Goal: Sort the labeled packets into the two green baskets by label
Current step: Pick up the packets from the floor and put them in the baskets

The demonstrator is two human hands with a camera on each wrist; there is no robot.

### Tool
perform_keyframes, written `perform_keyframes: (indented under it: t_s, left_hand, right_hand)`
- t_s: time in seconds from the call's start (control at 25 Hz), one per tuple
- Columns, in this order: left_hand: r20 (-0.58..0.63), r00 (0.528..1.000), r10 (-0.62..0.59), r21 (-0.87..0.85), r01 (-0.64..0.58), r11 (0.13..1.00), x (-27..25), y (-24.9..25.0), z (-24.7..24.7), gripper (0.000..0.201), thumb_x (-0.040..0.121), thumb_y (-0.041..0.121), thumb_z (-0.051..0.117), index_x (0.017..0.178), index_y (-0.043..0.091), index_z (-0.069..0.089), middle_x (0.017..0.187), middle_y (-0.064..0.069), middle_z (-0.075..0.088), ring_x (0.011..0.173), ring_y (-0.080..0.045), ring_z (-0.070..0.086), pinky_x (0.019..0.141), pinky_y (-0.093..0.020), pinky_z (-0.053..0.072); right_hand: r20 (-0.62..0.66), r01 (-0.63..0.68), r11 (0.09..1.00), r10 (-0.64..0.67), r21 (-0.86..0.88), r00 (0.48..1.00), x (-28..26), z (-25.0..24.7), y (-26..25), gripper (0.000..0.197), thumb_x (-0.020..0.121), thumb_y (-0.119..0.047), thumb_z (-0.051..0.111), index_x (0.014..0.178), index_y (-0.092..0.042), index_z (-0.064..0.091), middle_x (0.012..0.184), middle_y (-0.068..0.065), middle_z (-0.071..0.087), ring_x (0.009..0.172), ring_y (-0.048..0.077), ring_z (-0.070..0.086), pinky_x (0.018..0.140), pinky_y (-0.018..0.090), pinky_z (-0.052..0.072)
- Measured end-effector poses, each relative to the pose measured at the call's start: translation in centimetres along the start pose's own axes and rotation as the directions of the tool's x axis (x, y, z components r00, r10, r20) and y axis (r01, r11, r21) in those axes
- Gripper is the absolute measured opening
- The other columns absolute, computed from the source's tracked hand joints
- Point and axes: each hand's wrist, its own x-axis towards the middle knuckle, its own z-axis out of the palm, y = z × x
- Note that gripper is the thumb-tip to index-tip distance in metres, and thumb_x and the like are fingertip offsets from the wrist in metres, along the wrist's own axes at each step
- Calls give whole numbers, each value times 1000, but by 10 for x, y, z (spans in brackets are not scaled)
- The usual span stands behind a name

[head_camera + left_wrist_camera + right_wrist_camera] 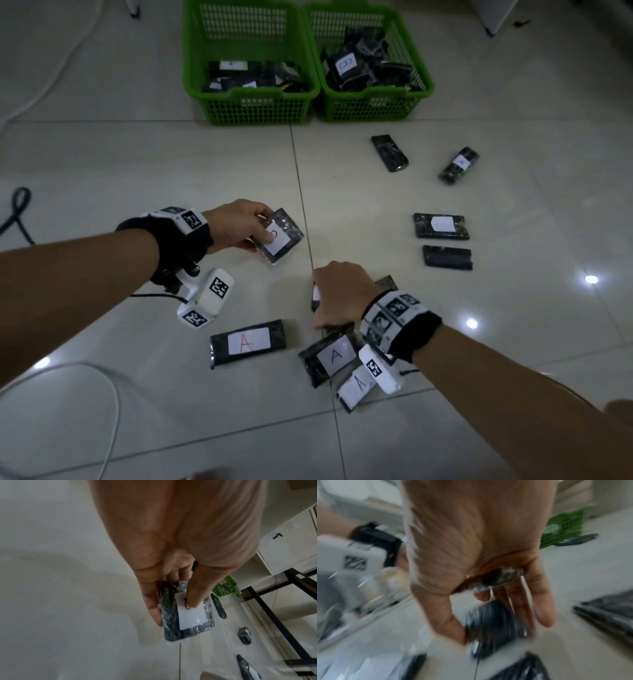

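Observation:
My left hand holds a black packet just above the floor, thumb on its white label; the letter is partly covered. The left wrist view shows the thumb pressed on that packet. My right hand is lower, fingers curled round another black packet among the near pile; its label is hidden and that view is blurred. Two green baskets stand side by side at the back: the left basket and the right basket, which shows a B packet.
Loose packets lie on the tiled floor: A-labelled ones near me, another A, and packets to the right. A black cable and white cable run at left.

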Motion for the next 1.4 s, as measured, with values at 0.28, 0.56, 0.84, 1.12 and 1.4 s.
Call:
perform_keyframes:
  t_s: [0.28, 0.56, 0.84, 1.12, 1.4]
  left_hand:
    - [-119, 992, 36, -205, -60, 977, -2, 12, -13, 36, 83, -14, 58, 117, -2, 61, 102, -19, 67, 80, -25, 67, 66, -28, 61]
    - [-111, 993, -39, -382, -6, 924, -3, 25, -10, 30, 84, -12, 50, 113, -9, 58, 94, -23, 68, 76, -30, 70, 72, -44, 62]
    - [69, 998, 6, -591, 36, 806, -2, 35, 4, 34, 88, 9, 56, 120, -4, 60, 116, -24, 68, 100, -38, 68, 84, -49, 58]
    - [-110, 989, 95, -476, -136, 869, 4, 32, -13, 39, 75, 5, 81, 112, 0, 69, 107, -16, 74, 99, -30, 72, 84, -38, 59]
    - [-228, 970, 82, -498, -188, 846, 16, 40, -17, 49, 69, -14, 77, 116, -6, 62, 105, -19, 73, 94, -33, 73, 76, -39, 61]
  right_hand:
    - [91, -51, -203, 193, 978, 977, 22, -38, 59, 16, 82, -8, 72, 72, -10, 61, 75, 11, 61, 69, 26, 61, 61, 34, 54]
    - [28, 69, -423, 219, 904, 975, 36, -48, 49, 22, 81, 8, 53, 71, -11, 56, 92, 21, 65, 85, 37, 64, 66, 43, 58]
    - [-701, 514, 498, 330, 698, 632, 34, -47, -3, 43, 64, 3, 81, 81, -16, 47, 88, 1, 71, 84, 18, 70, 70, 33, 60]
    - [-685, 561, 483, 121, 673, 718, 28, -43, -4, 49, 70, -5, 87, 84, -15, 41, 111, -2, 71, 86, -15, 62, 74, 9, 47]
    - [-414, 454, -46, 337, 890, 846, 52, -69, 6, 28, 93, -40, 48, 94, -11, 46, 88, 9, 54, 72, 20, 50, 56, 27, 43]
